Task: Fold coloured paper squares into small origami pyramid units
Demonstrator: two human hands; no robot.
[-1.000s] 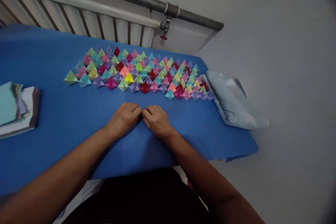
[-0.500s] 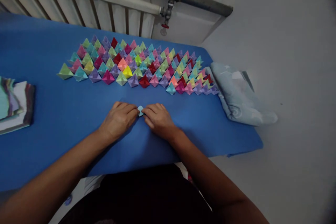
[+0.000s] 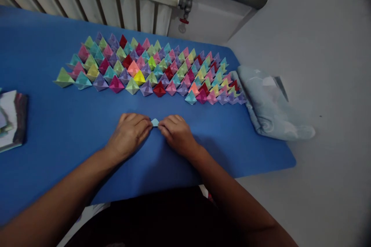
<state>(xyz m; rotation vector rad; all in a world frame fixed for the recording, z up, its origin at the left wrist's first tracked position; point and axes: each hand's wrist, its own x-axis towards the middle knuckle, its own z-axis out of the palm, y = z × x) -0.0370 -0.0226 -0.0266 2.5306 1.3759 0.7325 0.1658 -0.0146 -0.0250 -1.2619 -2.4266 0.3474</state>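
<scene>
A small light blue folded paper [image 3: 155, 122] is held between my two hands, low over the blue table cover. My left hand [image 3: 129, 133] pinches its left corner, fingers pressed together. The right corner is gripped by my right hand [image 3: 177, 133], thumb and fingers closed. The middle of the paper shows as a small peak; its ends are hidden by my fingertips. Beyond my hands, rows of folded paper boats [image 3: 139, 78] in many colours stand close together.
The blue-covered table [image 3: 72, 123] holds a stack of paper and cloth [image 3: 13, 119] at the left edge. At the right end lies a folded grey-blue cloth [image 3: 261, 104]. A radiator [image 3: 124, 11] and a pipe with a red valve [image 3: 184, 21] stand behind.
The view has shifted slightly, moving the paper stack further left. The light blue paper has gone from a diamond outline to a lower, flatter-bottomed peak between my fingers.
</scene>
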